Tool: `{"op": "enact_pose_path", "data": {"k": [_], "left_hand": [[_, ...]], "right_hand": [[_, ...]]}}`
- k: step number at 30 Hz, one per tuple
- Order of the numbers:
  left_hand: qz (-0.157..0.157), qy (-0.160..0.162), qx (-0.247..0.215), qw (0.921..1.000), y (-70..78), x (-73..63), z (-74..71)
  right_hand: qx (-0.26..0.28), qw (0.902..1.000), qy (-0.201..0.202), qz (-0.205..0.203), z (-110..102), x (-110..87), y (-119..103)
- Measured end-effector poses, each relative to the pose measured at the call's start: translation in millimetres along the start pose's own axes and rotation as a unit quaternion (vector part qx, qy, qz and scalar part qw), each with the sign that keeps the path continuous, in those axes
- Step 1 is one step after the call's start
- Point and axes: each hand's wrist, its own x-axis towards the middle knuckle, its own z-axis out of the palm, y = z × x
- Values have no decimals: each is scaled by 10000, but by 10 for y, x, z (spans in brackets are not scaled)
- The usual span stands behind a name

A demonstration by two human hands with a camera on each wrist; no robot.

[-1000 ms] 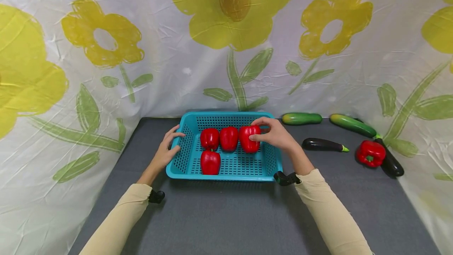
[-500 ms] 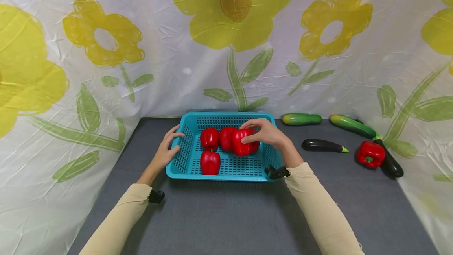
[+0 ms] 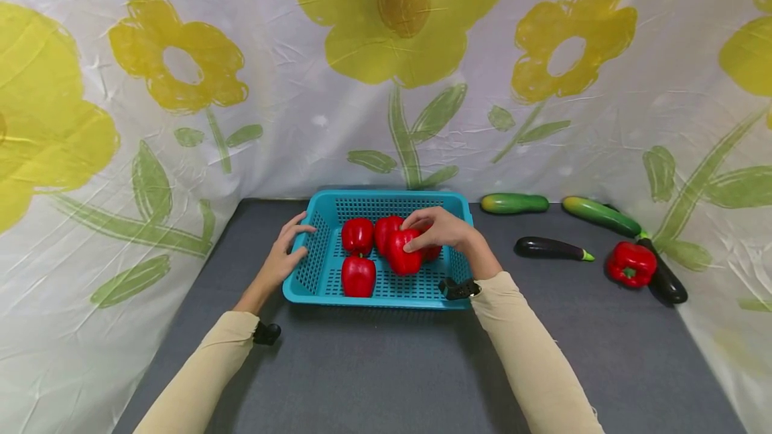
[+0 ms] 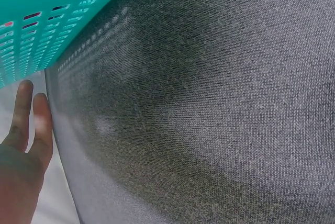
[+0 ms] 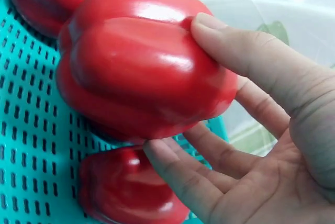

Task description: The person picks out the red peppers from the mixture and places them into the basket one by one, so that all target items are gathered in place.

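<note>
My right hand [image 3: 445,230] holds a glossy red bell pepper [image 3: 402,257] by thumb and fingertips over the turquoise basket [image 3: 386,302]. The right wrist view shows the thumb on one side of this bell pepper and the fingers below. Another red bell pepper [image 3: 433,251] lies partly behind that hand, and a further red bell pepper [image 3: 384,230] is half covered by the held one. Two more sit on the left, one red bell pepper [image 3: 357,236] behind the other [image 3: 358,277]. At the basket's left rim, my left hand [image 3: 282,258] touches with fairly straight fingers.
Right of the basket lie a green zucchini [image 3: 515,203], a dark eggplant [image 3: 551,248] and a second zucchini [image 3: 603,215]. Farther right, a red bell pepper [image 3: 630,264] sits against another eggplant [image 3: 666,280]. A flowered cloth [image 3: 289,146] hangs behind the grey table [image 3: 374,374].
My right hand has carried its bell pepper left and slightly toward me, lifting it and baring another bell pepper that was beneath or behind it. The left hand and basket have stayed put.
</note>
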Motion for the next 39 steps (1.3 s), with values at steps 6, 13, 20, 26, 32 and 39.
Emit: {"op": "enact_pose_path", "data": {"k": [6,13,20,26,32,39], "left_hand": [[4,-18,-49,10000,7,8,-3],[-17,-20,-87,10000,10,17,-5],[-79,-29,-77,9999,-16,19,-2],[-110,-46,-60,9999,-53,13,-1],[-145,-71,-56,9999,-96,8,-8],[-126,-33,-51,9999,-95,13,1]], "right_hand": [[118,9997,-7,215,61,22,10],[92,9997,22,230,127,25,29],[-16,9993,81,355,190,34,27],[-144,9987,110,473,248,40,63],[-262,9977,142,606,308,41,75],[-365,9960,249,778,354,39,59]]}}
